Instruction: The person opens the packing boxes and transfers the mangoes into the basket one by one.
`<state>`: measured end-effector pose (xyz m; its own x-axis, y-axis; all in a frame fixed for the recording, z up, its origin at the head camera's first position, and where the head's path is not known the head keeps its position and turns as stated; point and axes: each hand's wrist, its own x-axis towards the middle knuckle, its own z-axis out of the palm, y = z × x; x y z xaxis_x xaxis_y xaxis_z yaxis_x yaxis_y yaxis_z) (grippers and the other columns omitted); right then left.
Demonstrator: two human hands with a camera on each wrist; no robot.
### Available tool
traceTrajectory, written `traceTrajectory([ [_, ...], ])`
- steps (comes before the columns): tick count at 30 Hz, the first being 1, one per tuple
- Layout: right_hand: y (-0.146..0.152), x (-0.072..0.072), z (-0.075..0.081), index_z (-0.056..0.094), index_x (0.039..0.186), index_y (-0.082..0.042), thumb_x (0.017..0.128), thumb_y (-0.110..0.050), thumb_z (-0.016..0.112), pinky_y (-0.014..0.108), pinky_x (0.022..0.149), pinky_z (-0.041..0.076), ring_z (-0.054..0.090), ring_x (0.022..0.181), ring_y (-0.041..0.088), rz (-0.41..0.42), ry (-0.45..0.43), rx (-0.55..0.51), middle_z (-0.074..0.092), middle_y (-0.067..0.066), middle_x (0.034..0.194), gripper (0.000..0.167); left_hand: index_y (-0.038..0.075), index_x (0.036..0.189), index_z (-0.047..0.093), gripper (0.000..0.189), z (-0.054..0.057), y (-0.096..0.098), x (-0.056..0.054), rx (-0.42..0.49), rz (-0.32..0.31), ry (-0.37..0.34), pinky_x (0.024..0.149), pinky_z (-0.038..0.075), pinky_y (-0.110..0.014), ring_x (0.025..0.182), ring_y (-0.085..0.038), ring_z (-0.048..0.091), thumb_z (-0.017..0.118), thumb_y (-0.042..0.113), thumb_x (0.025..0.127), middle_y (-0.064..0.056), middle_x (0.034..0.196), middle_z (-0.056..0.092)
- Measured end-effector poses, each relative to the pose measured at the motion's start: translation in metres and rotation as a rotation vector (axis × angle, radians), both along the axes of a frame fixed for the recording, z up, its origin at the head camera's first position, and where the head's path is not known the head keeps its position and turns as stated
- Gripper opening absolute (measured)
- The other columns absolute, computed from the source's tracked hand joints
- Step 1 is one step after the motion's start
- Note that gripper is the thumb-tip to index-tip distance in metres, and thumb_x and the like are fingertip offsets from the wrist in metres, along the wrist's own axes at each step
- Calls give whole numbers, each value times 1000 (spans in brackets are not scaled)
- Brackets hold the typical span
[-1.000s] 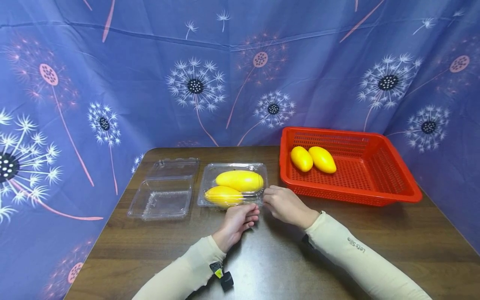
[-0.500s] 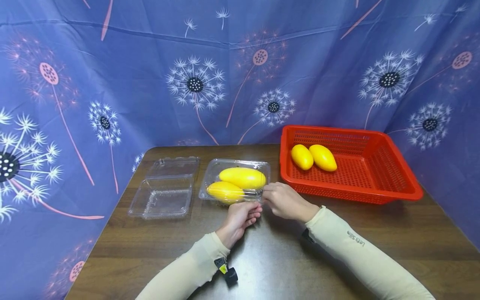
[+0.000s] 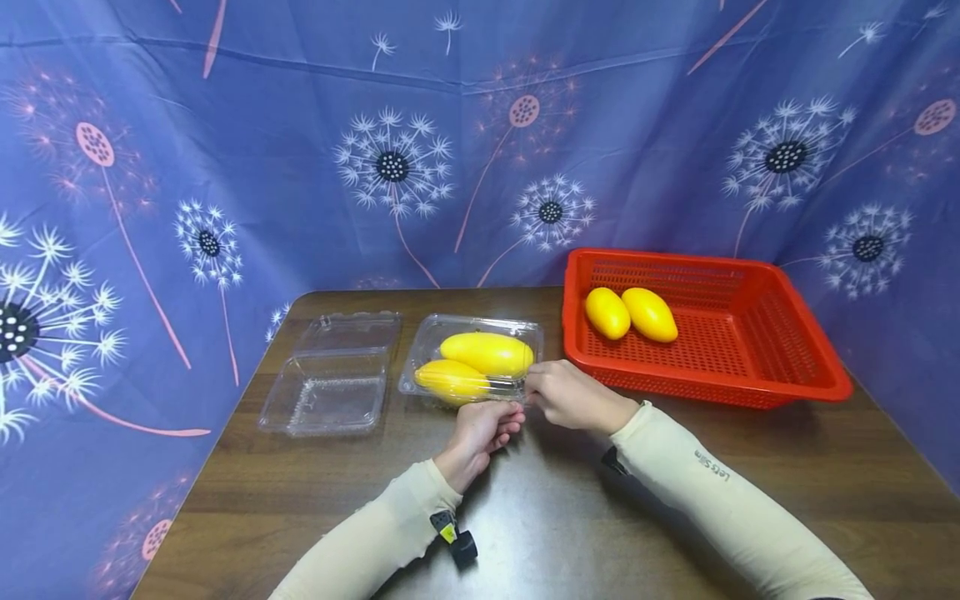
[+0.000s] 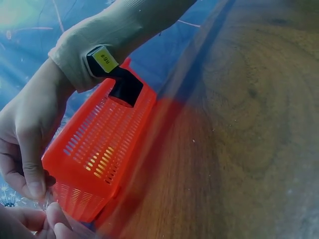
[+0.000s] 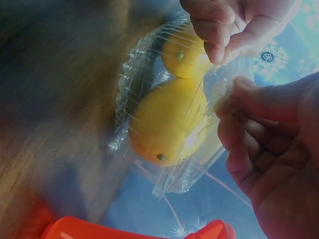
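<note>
Two yellow mangoes (image 3: 487,354) lie inside a lidded clear plastic clamshell box (image 3: 425,343) in the middle of the table. At its near right corner, my left hand (image 3: 483,429) pinches the rim between thumb and fingertips. My right hand (image 3: 567,395) is close beside it, thumb and curled fingers pinching the same edge. In the right wrist view both sets of fingertips meet at the clear rim, and the mangoes (image 5: 167,122) show through the lid. The left wrist view shows the right thumb (image 4: 35,184) pressed down near the left fingertips; most of the box is outside that view.
To the left a second clear clamshell box (image 3: 326,400) lies with its lid folded back. A red perforated basket (image 3: 720,385) stands at the back right, holding two more mangoes (image 3: 649,315). Behind the brown wooden table (image 3: 300,500) hangs a blue dandelion-print cloth (image 3: 285,150).
The filled box has shifted slightly away and to the right, its near edge now higher in view. Both hands have stayed at its corner, moving only a little.
</note>
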<state>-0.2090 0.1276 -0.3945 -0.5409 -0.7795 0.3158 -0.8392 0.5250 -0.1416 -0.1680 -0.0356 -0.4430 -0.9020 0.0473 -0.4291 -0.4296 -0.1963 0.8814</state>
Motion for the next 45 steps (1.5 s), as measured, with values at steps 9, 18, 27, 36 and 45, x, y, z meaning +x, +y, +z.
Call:
traceTrajectory([
  [9, 1, -6, -1, 63, 72, -11, 81, -2, 71, 21, 57, 46, 50, 62, 8, -3, -39, -11, 54, -5, 69, 14, -6, 99, 70, 19, 1, 1, -2, 16, 23, 21, 44, 42, -10, 48, 2, 55, 59, 5, 88, 7, 59, 65],
  [18, 1, -3, -10, 65, 75, -9, 81, 0, 71, 22, 59, 48, 51, 63, 8, -8, -47, -78, 57, -3, 73, 13, -6, 102, 68, 23, -3, 2, -1, 49, 43, -23, 48, 50, -14, 51, 0, 57, 60, 9, 87, 7, 63, 65],
  [27, 1, 1, -12, 64, 76, -10, 80, 1, 71, 26, 63, 50, 53, 65, 11, 11, 42, -53, 56, -2, 73, 13, -5, 106, 68, 26, -6, 6, 0, 87, 16, -9, 51, 49, -12, 54, 0, 60, 60, 14, 92, 6, 67, 68],
  [36, 0, 3, -10, 60, 77, -11, 81, 1, 68, 28, 69, 50, 54, 71, 14, 34, 80, 18, 54, -3, 75, 15, -12, 112, 62, 29, 0, 10, -1, 99, -25, 29, 52, 47, -13, 54, -1, 56, 50, 9, 97, 5, 65, 64],
  [45, 0, -6, -3, 62, 79, -10, 83, 0, 69, 22, 62, 51, 55, 67, 9, 37, -64, -33, 56, -3, 74, 12, -14, 113, 61, 30, 3, 6, -4, 98, -45, 46, 51, 47, -13, 53, -1, 56, 51, 9, 97, 6, 62, 63],
])
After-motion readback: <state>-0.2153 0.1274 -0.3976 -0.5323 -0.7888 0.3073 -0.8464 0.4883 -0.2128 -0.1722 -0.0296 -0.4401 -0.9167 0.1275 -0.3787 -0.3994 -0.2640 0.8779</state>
